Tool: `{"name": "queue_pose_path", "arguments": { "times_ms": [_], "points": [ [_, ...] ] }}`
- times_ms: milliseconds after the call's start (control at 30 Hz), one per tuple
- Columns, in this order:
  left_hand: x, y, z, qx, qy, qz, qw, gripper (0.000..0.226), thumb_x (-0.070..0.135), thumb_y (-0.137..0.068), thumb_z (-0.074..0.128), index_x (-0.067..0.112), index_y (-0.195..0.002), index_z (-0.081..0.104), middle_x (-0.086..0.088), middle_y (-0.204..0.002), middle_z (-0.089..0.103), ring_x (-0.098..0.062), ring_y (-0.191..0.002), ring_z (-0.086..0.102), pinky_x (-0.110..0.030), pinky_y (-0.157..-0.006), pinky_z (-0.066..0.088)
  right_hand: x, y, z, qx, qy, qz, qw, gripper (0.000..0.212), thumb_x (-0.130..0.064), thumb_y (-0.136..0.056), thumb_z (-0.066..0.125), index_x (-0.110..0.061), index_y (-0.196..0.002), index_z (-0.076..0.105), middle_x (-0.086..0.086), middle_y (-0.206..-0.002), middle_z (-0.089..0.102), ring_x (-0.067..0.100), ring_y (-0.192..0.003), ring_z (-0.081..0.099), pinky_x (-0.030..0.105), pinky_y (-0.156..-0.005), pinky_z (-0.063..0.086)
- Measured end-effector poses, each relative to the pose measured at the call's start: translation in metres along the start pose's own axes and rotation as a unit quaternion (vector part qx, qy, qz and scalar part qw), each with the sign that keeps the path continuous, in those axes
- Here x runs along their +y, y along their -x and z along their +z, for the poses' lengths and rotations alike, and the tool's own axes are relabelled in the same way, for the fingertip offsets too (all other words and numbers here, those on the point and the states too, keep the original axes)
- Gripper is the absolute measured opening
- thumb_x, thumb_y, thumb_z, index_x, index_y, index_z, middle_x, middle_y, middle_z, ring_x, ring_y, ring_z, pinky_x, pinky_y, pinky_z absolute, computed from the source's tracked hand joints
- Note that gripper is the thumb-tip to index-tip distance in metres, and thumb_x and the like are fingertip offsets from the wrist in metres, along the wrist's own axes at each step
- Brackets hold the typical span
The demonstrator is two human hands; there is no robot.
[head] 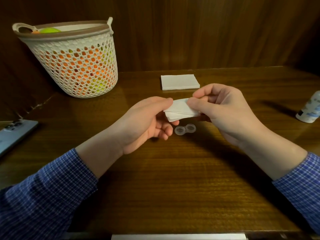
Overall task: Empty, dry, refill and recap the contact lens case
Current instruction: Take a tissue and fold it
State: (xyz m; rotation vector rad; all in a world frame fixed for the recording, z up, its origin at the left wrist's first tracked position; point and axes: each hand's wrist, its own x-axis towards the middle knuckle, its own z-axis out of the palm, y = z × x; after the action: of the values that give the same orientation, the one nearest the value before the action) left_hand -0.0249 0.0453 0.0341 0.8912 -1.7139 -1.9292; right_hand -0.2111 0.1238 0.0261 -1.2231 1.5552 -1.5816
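Observation:
A clear twin-well contact lens case (185,129) lies uncapped on the wooden table (173,170), just below my hands. Both hands hold a folded white tissue (180,111) above it. My left hand (147,122) grips the tissue's left end between thumb and fingers. My right hand (223,108) pinches its right end with thumb and forefinger. A white solution bottle (310,108) stands at the right edge. The case's caps are not visible.
A stack of folded white tissues (180,82) lies at the back of the table. A white mesh basket (72,58) with orange and green contents stands back left. A phone (13,134) lies at the left edge.

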Motion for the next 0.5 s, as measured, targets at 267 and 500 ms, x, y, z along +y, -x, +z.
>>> {"name": "queue_pose_path", "arguments": {
  "times_ms": [267,500],
  "points": [
    [-0.0017,0.0004,-0.0013,-0.002,-0.024,0.022,0.999,0.030,0.015,-0.105,0.052,0.012,-0.135,0.056,-0.009,-0.085,0.071,-0.013,-0.065,0.064,-0.024,-0.056,0.051,-0.0011,0.0027,0.0030,-0.002,0.029,-0.010,1.000,0.017,-0.008,-0.088,0.079,-0.011,-0.101,0.069,0.007,-0.078,0.075,0.011,-0.071,0.074,0.018,-0.056,0.056],
    [-0.0047,-0.0007,-0.0034,-0.006,-0.054,0.040,0.998,0.025,0.012,-0.104,0.056,0.015,-0.129,0.060,-0.001,-0.076,0.069,-0.011,-0.065,0.062,-0.025,-0.058,0.052,-0.0003,0.0071,0.0047,-0.011,0.119,-0.075,0.990,0.026,-0.015,-0.084,0.084,-0.020,-0.102,0.066,0.005,-0.084,0.073,0.024,-0.079,0.074,0.035,-0.073,0.064]
  ]
}}
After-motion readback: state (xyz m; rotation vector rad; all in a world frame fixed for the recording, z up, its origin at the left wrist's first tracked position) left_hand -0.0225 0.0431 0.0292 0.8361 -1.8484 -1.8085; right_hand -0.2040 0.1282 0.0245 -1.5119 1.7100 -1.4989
